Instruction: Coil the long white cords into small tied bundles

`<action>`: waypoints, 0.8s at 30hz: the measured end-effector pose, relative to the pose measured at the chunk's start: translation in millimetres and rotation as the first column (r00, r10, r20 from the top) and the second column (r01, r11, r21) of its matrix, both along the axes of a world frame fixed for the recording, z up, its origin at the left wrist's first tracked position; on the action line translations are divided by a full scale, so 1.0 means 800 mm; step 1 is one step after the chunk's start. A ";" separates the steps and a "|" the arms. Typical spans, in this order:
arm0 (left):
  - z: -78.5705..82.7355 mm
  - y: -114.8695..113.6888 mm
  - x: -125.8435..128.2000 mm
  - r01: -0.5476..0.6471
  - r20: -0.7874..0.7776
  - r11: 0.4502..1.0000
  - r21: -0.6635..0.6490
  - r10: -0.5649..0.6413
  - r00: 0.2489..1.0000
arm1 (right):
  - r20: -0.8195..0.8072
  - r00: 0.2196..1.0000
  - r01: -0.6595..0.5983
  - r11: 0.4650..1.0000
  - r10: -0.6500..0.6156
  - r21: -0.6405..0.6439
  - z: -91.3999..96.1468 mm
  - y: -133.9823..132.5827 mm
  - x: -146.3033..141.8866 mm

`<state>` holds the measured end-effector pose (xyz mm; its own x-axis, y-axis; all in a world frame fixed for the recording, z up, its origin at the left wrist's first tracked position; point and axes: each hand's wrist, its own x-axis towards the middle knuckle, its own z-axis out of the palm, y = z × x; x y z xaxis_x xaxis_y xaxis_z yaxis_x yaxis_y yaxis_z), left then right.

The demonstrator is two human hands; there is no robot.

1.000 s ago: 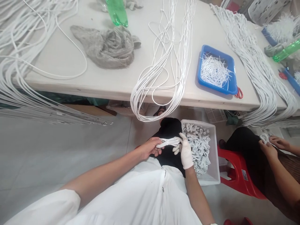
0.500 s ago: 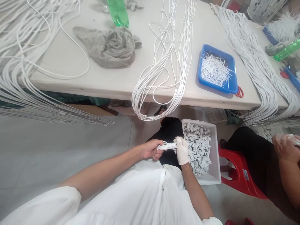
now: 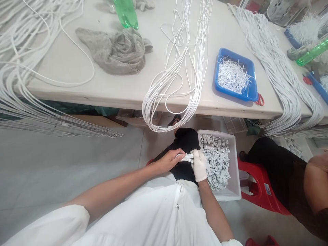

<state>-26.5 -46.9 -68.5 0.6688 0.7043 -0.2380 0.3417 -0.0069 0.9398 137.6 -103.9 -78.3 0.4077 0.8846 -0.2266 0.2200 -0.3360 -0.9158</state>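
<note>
Over my lap, my bare left hand (image 3: 170,160) pinches one end of a small bundle of white cord (image 3: 187,157). My right hand (image 3: 199,165), in a white glove, is closed round the bundle's other end. Just right of the hands stands a white plastic bin (image 3: 234,164) holding several finished cord bundles (image 3: 217,160). Long white cords (image 3: 176,75) hang in loops over the table's front edge above my knees.
The table (image 3: 123,89) carries a grey cloth (image 3: 116,51), a green bottle (image 3: 125,13), a blue tray of short cord pieces (image 3: 235,75) and red scissors (image 3: 260,99). More cord heaps lie left (image 3: 15,61) and right (image 3: 279,75). A seated person (image 3: 294,184) on a red stool (image 3: 261,186) is at right.
My hands have drawn closer together, and the bundle between them is shorter. The gloved right hand went from open fingers to closed on the bundle. The neighbour's hands left view.
</note>
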 end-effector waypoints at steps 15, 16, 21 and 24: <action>-0.011 0.001 0.019 0.102 -0.131 0.971 0.217 -0.075 0.989 | -0.163 0.986 0.028 0.998 -0.038 -0.062 -0.010 0.006 0.004; -0.012 0.003 0.019 0.074 -0.098 0.988 0.135 -0.061 0.993 | -0.202 0.979 0.020 0.997 -0.034 -0.073 -0.008 0.007 0.006; -0.006 0.010 0.013 0.060 0.044 0.983 -0.171 -0.053 0.998 | -0.250 0.965 -0.096 0.994 0.080 -0.055 0.003 0.009 0.020; 0.000 0.012 0.004 0.106 0.079 0.975 -0.196 -0.092 0.993 | -0.275 0.957 -0.121 0.989 0.093 -0.087 0.009 0.006 0.023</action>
<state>-23.3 -37.2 -68.4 0.7524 0.5767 -0.3184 0.2834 0.1529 0.9467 156.3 -99.2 -70.9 0.2235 0.8861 -0.4061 0.0094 -0.4186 -0.9081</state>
